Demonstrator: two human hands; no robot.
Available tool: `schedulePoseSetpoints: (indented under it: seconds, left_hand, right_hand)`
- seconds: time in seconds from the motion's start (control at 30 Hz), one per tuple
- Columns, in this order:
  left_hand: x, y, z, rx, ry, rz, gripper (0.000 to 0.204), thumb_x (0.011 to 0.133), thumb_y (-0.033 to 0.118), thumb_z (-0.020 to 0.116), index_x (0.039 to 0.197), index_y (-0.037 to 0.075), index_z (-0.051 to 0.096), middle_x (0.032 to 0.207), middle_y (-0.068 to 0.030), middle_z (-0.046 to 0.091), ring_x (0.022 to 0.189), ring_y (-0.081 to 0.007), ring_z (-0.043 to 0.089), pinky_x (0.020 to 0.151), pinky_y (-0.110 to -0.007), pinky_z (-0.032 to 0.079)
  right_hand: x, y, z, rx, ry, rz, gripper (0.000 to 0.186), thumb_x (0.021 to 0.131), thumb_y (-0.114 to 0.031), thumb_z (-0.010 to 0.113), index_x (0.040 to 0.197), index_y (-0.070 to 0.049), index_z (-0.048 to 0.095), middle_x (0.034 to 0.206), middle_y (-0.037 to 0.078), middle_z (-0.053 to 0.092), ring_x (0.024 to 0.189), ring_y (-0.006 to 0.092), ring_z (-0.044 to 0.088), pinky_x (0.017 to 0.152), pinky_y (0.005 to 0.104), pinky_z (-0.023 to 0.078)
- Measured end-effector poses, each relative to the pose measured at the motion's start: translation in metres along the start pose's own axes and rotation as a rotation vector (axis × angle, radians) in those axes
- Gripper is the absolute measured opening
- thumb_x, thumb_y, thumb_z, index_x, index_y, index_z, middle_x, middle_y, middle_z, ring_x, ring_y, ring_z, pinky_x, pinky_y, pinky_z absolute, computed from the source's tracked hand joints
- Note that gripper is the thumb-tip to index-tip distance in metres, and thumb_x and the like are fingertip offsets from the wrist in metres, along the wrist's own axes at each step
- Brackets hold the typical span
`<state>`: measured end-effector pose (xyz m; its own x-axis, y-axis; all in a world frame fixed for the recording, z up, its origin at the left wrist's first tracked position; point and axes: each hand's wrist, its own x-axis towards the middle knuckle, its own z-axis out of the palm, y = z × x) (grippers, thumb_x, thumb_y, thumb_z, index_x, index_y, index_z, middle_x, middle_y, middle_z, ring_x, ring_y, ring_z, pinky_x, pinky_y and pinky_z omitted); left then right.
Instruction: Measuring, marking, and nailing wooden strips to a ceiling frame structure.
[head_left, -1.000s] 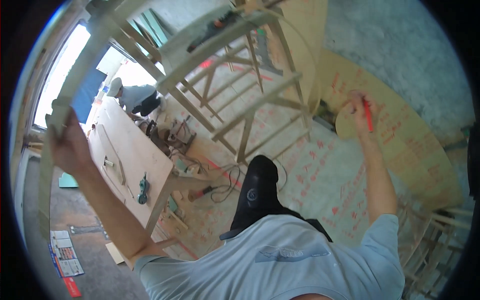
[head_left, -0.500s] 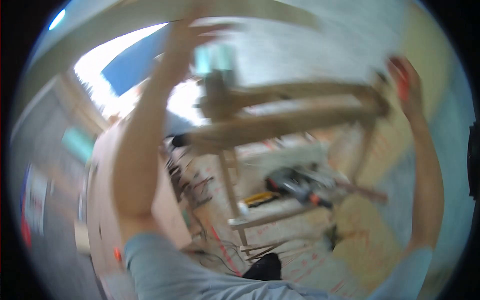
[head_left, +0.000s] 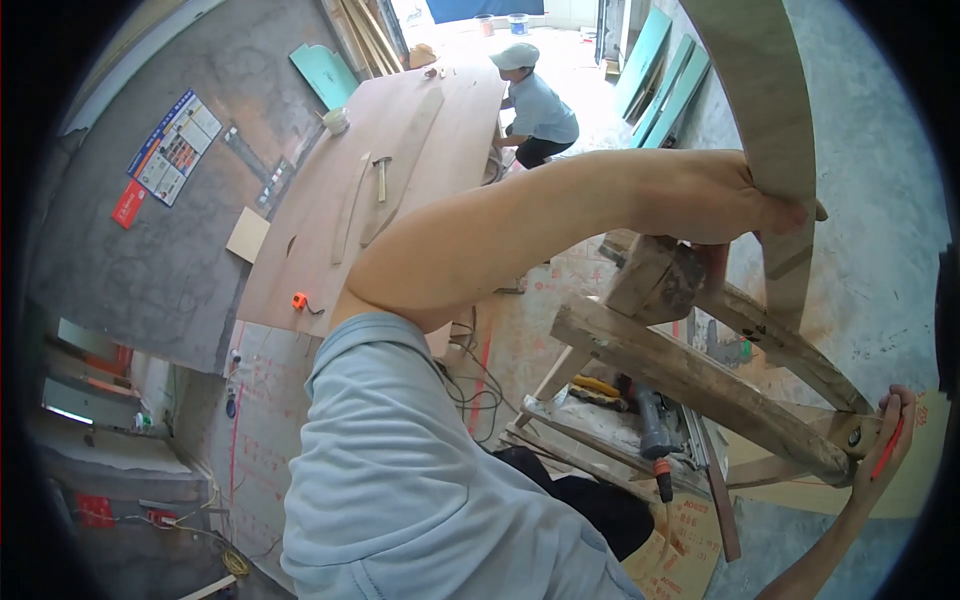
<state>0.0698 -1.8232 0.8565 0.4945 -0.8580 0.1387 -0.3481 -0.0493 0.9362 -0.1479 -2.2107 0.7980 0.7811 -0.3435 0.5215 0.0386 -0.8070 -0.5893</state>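
Reaching across to the right, my left hand [head_left: 740, 200] is closed around the edge of a long wooden board [head_left: 778, 95], which rises past the upper edge of the view. Below the board stands a rough wooden sawhorse [head_left: 690, 385] with a thick block of wood [head_left: 645, 280] at its far end. My right hand [head_left: 893, 425] is beside the sawhorse's right end with a red pencil [head_left: 884, 455] held in its fingers. Whether that hand also presses on the wood, I cannot tell. The board's lower end passes behind the sawhorse rail.
On the left a large plywood sheet [head_left: 300, 250] carries a hammer [head_left: 381, 180] and an orange tape measure [head_left: 300, 300]. A co-worker [head_left: 545, 110] crouches beyond it. Under the sawhorse lies a power drill [head_left: 655, 430]; cables [head_left: 485, 395] run over the floor.
My view has turned to the left and steadied from a blur. The board, earlier across the top, now stands at the right, and my left arm stretches rightward to it. The pencil stays in my right hand.
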Motion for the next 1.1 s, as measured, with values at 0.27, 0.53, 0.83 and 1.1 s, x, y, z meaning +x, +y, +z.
schedulePoseSetpoints:
  seconds: [0.27, 0.53, 0.83, 1.1]
  left_hand:
    - [0.000, 0.009, 0.014, 0.061, 0.115, -0.318, 0.041, 0.102, 0.032, 0.057, 0.136, 0.009, 0.059, 0.101, -0.0028, 0.066, 0.083, -0.0105, 0.059, 0.072, -0.029, 0.053]
    - [0.003, -0.002, 0.010, -0.141, 0.158, -0.464, 0.046, 0.108, 0.028, 0.043, 0.150, 0.008, 0.042, 0.120, -0.0088, 0.065, 0.100, -0.0156, 0.064, 0.094, -0.032, 0.047]
    - [0.048, 0.002, 0.011, 0.006, 0.005, -0.645, 0.047, 0.108, 0.035, 0.043, 0.148, 0.011, 0.044, 0.128, -0.0077, 0.057, 0.111, -0.0184, 0.061, 0.094, -0.033, 0.050]
    - [0.036, -0.005, 0.016, 0.045, -0.019, -0.575, 0.045, 0.106, 0.030, 0.047, 0.146, 0.008, 0.044, 0.138, -0.0105, 0.052, 0.116, -0.0229, 0.060, 0.102, -0.038, 0.050]
  right_hand:
    - [-0.002, -0.018, 0.014, -0.080, 0.126, -0.062, 0.019, 0.098, -0.018, 0.058, 0.108, -0.002, 0.062, 0.098, 0.016, 0.061, 0.095, 0.0288, 0.059, 0.088, 0.0390, 0.047]
    - [0.003, -0.059, -0.002, -0.133, 0.051, -0.029, 0.027, 0.084, -0.011, 0.066, 0.109, -0.002, 0.061, 0.098, 0.019, 0.060, 0.095, 0.0402, 0.056, 0.085, 0.0486, 0.046]
    - [0.033, -0.046, -0.001, -0.115, 0.082, 0.146, 0.023, 0.081, -0.004, 0.069, 0.102, -0.007, 0.061, 0.085, 0.012, 0.063, 0.091, 0.0344, 0.058, 0.080, 0.0430, 0.047]
    - [0.024, -0.056, -0.012, -0.070, 0.008, 0.239, 0.016, 0.085, -0.002, 0.068, 0.099, -0.007, 0.063, 0.089, 0.010, 0.065, 0.088, 0.0300, 0.059, 0.077, 0.0406, 0.048]
